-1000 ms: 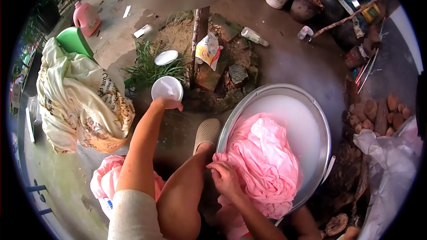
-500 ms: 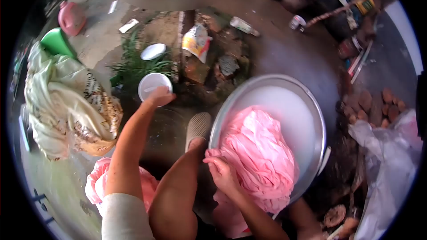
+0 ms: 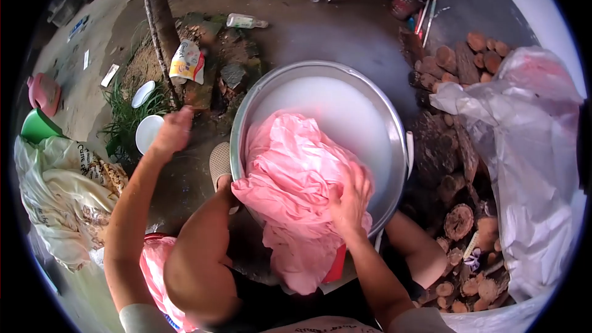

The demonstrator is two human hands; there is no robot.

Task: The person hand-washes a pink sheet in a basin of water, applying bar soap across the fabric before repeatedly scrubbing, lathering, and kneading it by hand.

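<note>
A large metal basin [image 3: 320, 68] holds cloudy whitish water, and a bunched pink cloth [image 3: 296, 160] lies in it, hanging over the near edge. My right hand [image 3: 350, 200] rests on the cloth with its fingers spread. Off to the left, my left hand [image 3: 176, 131] is raised beside a white tub [image 3: 148, 134]; motion blurs its fingers, so whether they are open or closed is unclear. A white lid [image 3: 143, 94] sits on the grass just beyond the tub.
Cut firewood [image 3: 459, 222] and a clear plastic sheet [image 3: 524, 166] are at the right. Patterned pale fabric [image 3: 65, 191] drapes over a green chair [image 3: 40, 126] at the left. A bottle [image 3: 246, 21] lies beyond the basin, near a thin trunk [image 3: 161, 18].
The view has turned right. My left hand has come away from the white tub. My right hand has moved from the cloth's left edge to its right side, fingers now spread.
</note>
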